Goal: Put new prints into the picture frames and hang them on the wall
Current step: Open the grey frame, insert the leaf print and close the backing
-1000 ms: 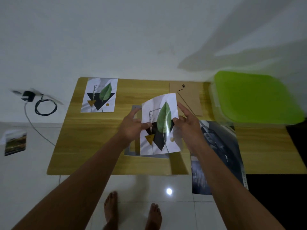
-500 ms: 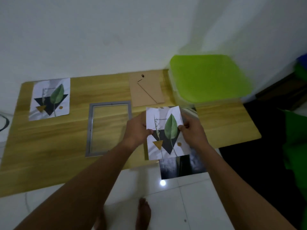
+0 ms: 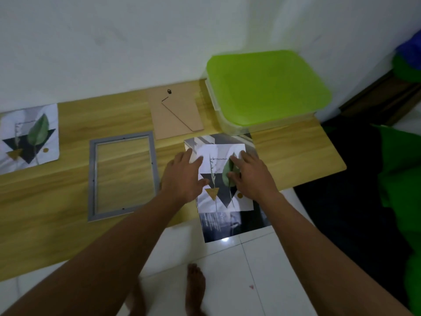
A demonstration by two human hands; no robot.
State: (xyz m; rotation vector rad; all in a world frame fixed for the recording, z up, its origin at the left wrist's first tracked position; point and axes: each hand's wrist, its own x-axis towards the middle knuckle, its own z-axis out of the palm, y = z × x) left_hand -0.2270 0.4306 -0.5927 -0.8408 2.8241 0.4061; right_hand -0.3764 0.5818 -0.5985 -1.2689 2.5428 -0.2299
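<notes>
A leaf print (image 3: 218,185) lies flat on top of a dark glossy sheet (image 3: 234,222) at the table's front right. My left hand (image 3: 182,176) rests on the print's left edge with straight fingers. My right hand (image 3: 250,176) presses its right half, fingers spread over the green leaf. An empty grey picture frame (image 3: 124,176) lies flat to the left of my hands. Behind it lies its brown backing board (image 3: 175,115) with the stand side up. A second leaf print (image 3: 29,137) lies at the far left of the wooden table (image 3: 57,215).
A clear box with a lime green lid (image 3: 266,87) stands at the back right against the white wall. The dark sheet overhangs the table's front edge. Green fabric (image 3: 401,179) lies on the right. My bare feet show on the white floor tiles below.
I have laid the leaf print, held up in both hands a moment ago, flat onto the dark sheet. Both hands went from pinching its edges to lying flat on it. The view shifted right.
</notes>
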